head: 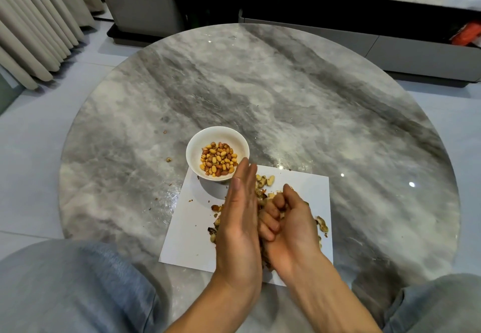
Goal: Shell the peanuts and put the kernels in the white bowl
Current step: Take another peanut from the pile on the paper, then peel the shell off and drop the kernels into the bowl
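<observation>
The white bowl (217, 137) stands on the round marble table, partly on the far left corner of a white paper sheet (190, 231), and holds several shelled kernels (219, 159). Peanuts and broken shells (265, 180) lie scattered on the sheet. My left hand (240, 218) stands on edge over the pile with straight fingers, its fingertips near the bowl's rim. My right hand (289, 224) is beside it with fingers curled toward the left palm. I cannot see whether anything lies inside the curled fingers. Shell bits show in the gap between the two hands.
More shells (322, 224) lie at the sheet's right side, and small crumbs (168, 160) dot the marble table (325, 114) left of the bowl. My knees in grey trousers (73, 285) flank the near edge. A grey cabinet (416, 54) stands behind the table.
</observation>
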Tool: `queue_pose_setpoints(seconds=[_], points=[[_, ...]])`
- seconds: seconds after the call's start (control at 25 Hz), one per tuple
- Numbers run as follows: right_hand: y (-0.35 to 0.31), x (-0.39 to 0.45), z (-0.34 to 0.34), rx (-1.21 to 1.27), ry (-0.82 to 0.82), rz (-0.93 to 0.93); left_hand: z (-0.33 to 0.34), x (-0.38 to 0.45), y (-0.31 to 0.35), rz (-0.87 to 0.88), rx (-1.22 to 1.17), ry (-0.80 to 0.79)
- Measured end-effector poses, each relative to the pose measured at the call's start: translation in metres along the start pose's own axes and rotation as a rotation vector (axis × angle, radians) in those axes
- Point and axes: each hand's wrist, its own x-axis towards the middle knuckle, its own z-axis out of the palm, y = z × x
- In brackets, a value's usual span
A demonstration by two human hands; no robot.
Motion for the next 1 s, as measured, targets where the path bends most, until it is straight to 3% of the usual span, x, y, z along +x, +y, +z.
queue_pose_setpoints(seconds=[0.12,0.28,0.52,0.68,0.8,0.92,1.0], points=[[-0.021,0.0,0.003,-0.018,-0.004,-0.049,-0.008,0.007,0.004,-0.048,0.145,0.177],[-0.037,0.011,0.054,-0.131,-0.149,-0.086,-0.007,0.011,0.006,-0.169,0.197,0.195],[-0.039,0.035,0.117,-0.624,-0.291,-0.131,-0.013,0.017,0.018,-0.178,0.166,0.329],[-0.051,0.029,0.084,-0.829,-0.249,-0.44,-0.013,0.02,0.019,-0.208,0.203,0.312],[-0.056,0.025,0.023,-1.355,-0.169,-0.791,-0.015,0.022,0.019,-0.148,0.225,0.311],[-0.048,0.039,-0.024,-1.943,-0.186,-0.783,-0.015,0.024,0.018,-0.128,0.207,0.294],[-0.043,0.047,-0.032,-2.031,-0.221,-0.814,-0.016,0.025,0.017,-0.14,0.179,0.278]])
